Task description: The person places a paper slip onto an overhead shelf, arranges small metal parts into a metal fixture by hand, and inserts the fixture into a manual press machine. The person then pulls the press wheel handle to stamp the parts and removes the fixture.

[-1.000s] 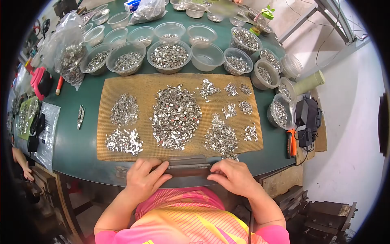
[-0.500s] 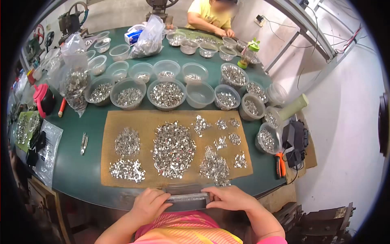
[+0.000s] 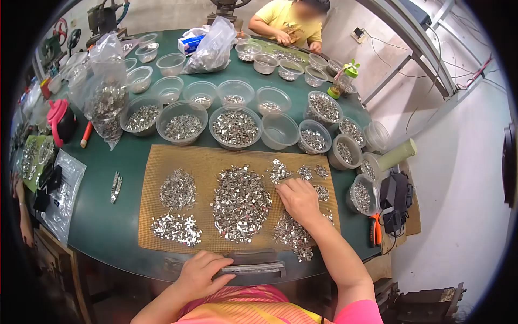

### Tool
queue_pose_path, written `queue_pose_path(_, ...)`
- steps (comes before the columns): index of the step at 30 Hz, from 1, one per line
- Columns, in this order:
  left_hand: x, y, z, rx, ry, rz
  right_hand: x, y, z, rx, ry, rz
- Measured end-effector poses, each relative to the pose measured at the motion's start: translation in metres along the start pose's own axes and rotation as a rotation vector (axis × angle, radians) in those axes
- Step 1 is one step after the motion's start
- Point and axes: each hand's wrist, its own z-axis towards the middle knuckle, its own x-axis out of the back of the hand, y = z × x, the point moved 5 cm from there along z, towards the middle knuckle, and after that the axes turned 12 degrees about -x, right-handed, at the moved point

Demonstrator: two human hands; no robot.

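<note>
At the table's near edge lies a long, narrow metal bar [image 3: 253, 269] with a grooved top. My left hand [image 3: 201, 274] has its thumb and fingers closed around the bar's left end. My right hand [image 3: 299, 201] reaches over the brown textured mat [image 3: 148, 189], fingers bent and drawn together, tips down among small shiny metal pieces. Whatever those fingers pinch is hidden. Just beyond them is a small pile of metal pieces [image 3: 279, 170]; a heap of thin metal pieces [image 3: 290, 231] lies partly under my right forearm. A large oval heap [image 3: 241, 204] fills the mat's middle.
Clear plastic tubs [image 3: 235, 127] of metal parts line the mat's far side. Pliers with orange handles [image 3: 375, 230] lie at right, a small metal tool [image 3: 115, 187] at left. A plastic bag [image 3: 108, 105] stands behind. Across the table sits a person in yellow [image 3: 286, 24].
My right hand has let go of the bar's right end and moved forward onto the mat. My left hand stays at the bar. The camera view has shifted slightly.
</note>
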Motion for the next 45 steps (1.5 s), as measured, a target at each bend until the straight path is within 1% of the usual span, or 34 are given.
queue_pose_path(5, -0.001, -0.002, 0.002, 0.006, -0.015, -0.017, 0.018, -0.006, -0.005, 0.051, 0.036, 0.08)
queue_pose_path(8, -0.001, -0.002, 0.003, 0.021, -0.032, -0.023, 0.014, 0.009, -0.01, -0.079, -0.006, 0.24)
queue_pose_path(11, -0.001, -0.003, 0.003, 0.024, -0.026, -0.057, 0.011, 0.008, -0.009, -0.13, 0.0, 0.225)
queue_pose_path(14, 0.004, -0.003, 0.003, 0.055, -0.003, -0.114, 0.013, -0.007, -0.006, -0.026, 0.067, 0.081)
queue_pose_path(16, 0.01, -0.006, 0.004, 0.064, 0.039, -0.151, 0.011, -0.012, -0.003, 0.035, 0.061, -0.025)
queue_pose_path(19, 0.036, -0.011, 0.01, 0.081, 0.057, 0.091, 0.011, -0.015, -0.002, 0.018, 0.068, 0.016)
queue_pose_path(20, 0.049, -0.015, 0.014, 0.108, 0.119, 0.168, 0.017, -0.017, -0.001, 0.018, 0.066, 0.023)
queue_pose_path(23, 0.075, -0.039, 0.024, 0.131, 0.144, 0.401, 0.027, -0.017, -0.003, -0.012, 0.034, 0.052)
queue_pose_path(26, 0.082, -0.057, 0.04, 0.127, 0.079, 0.477, 0.039, -0.021, -0.009, -0.047, 0.021, 0.119)
queue_pose_path(29, 0.073, -0.077, 0.05, 0.092, -0.037, 0.559, 0.055, -0.032, -0.021, -0.083, -0.026, 0.223)
queue_pose_path(33, 0.061, -0.088, 0.055, 0.101, -0.091, 0.641, 0.069, -0.044, -0.046, -0.087, -0.089, 0.356)
queue_pose_path(37, 0.058, -0.093, 0.055, 0.063, -0.091, 0.643, 0.082, -0.054, -0.071, -0.116, -0.207, 0.457)
queue_pose_path(39, 0.062, -0.092, 0.057, 0.037, -0.011, 0.552, 0.084, -0.056, -0.083, -0.147, -0.265, 0.514)
queue_pose_path(41, 0.066, -0.091, 0.057, 0.093, 0.027, 0.494, 0.083, -0.059, -0.093, -0.107, -0.318, 0.552)
queue_pose_path(42, 0.069, -0.088, 0.058, 0.082, 0.036, 0.49, 0.082, -0.061, -0.097, -0.132, -0.34, 0.552)
queue_pose_path(45, 0.076, -0.089, 0.052, 0.222, 0.101, 0.322, 0.079, -0.065, -0.107, -0.154, -0.376, 0.558)
